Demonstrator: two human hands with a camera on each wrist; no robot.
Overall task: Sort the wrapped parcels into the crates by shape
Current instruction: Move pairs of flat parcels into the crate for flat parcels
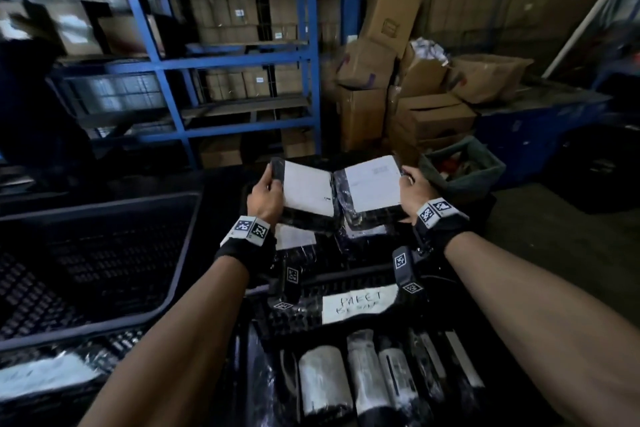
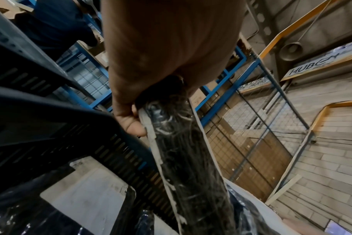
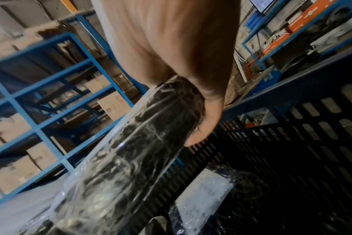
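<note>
My left hand (image 1: pixel 265 196) grips the left edge of a flat black-wrapped parcel with a white label (image 1: pixel 306 194); in the left wrist view its side (image 2: pixel 183 159) shows under my thumb. My right hand (image 1: pixel 414 189) grips the right edge of a second flat labelled parcel (image 1: pixel 372 185), which shows edge-on in the right wrist view (image 3: pixel 135 151). Both parcels are held side by side, edges touching, above a black slotted crate (image 1: pixel 363 274). More flat wrapped parcels (image 1: pixel 294 239) lie in that crate. Its near wall bears a paper label reading PAKET (image 1: pixel 358 303).
A second black crate (image 1: pixel 104 253) stands at my left. Several rolled, wrapped parcels (image 1: pixel 325 381) lie in front at the bottom. Blue steel shelving (image 1: pixel 214 55) with cartons stands behind, loose cardboard boxes (image 1: pixel 398 80) at the back right, and a grey bin (image 1: pixel 464 166) to the right.
</note>
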